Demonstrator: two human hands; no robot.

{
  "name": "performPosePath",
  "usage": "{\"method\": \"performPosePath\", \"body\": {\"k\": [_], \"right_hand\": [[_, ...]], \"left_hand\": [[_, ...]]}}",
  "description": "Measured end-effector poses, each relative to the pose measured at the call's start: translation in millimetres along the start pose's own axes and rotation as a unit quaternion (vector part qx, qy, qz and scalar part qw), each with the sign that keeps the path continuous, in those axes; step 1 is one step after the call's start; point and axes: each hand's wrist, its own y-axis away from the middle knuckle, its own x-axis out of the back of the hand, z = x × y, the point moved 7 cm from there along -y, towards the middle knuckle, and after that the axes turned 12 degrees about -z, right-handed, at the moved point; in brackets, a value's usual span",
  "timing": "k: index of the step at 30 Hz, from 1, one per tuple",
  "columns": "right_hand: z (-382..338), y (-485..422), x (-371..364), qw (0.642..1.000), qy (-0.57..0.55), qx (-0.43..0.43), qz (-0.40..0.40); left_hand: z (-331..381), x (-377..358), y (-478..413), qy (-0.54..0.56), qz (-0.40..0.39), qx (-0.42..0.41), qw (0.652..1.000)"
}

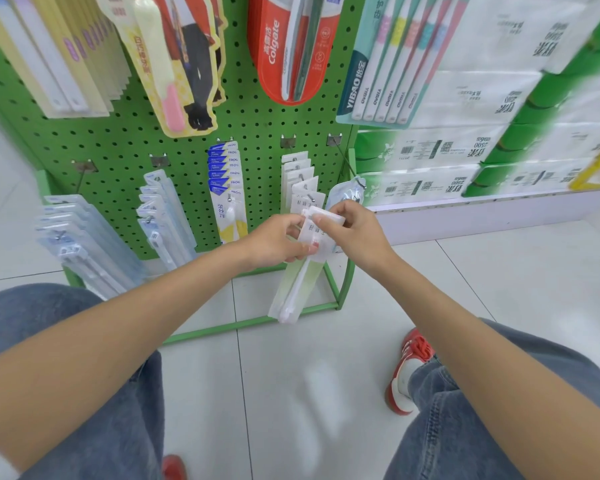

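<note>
Green pegboard [257,133] fills the rack in front of me, and I read it from the left. A fan of clear packs [84,244] hangs low on the first hook. A second fan [168,216] hangs just beside it, then a row of blue-topped packs [226,174] with a white brush showing in the front one. Next comes the hook of white packs [300,178], crowded close behind my hands, its front cards right against the work. My left hand [274,242] pinches the toothbrush pack [291,289] at its left edge, thumb closed on the card near the upper part. My right hand [355,233] grips the top of the same pack, fingers curled over the header. I cannot tell whether that header is on the hook or free of it. The pack hangs tilted down and to the left, its lower end in front of the green base frame [326,308] and over the floor tiles [291,393]. Just behind my right fingers a bluish bag [347,194] hangs on the last hook. Further right, a white shelf [499,209] carries stacked tissue packs [465,147], blurred at the edge. Higher up hang a red toothbrush card [278,53] and a teal multi-pack [388,71]. A red shoe [409,372] sits on the tiles by my right knee.
</note>
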Motion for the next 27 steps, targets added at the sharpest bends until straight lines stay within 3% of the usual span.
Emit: {"method": "performPosePath", "body": {"k": [6, 10, 14, 20, 27], "right_hand": [[8, -3, 1, 0.998, -0.05, -0.039, 0.028], [15, -3, -1, 0.995, -0.085, -0.058, 0.004], [27, 1, -15, 0.992, -0.047, -0.087, -0.076], [46, 10, -43, 0.966, 0.014, -0.141, -0.216], [51, 14, -54, 0.952, -0.004, -0.171, -0.254]], "left_hand": [[5, 4, 0, 0.051, 0.024, -0.015, 0.998], [5, 13, -2, 0.16, 0.071, -0.008, 0.985], [8, 26, 0, 0.26, 0.115, -0.01, 0.959], [8, 45, 7, 0.272, 0.169, -0.008, 0.947], [16, 47, 15, 0.268, 0.185, -0.016, 0.945]]}}
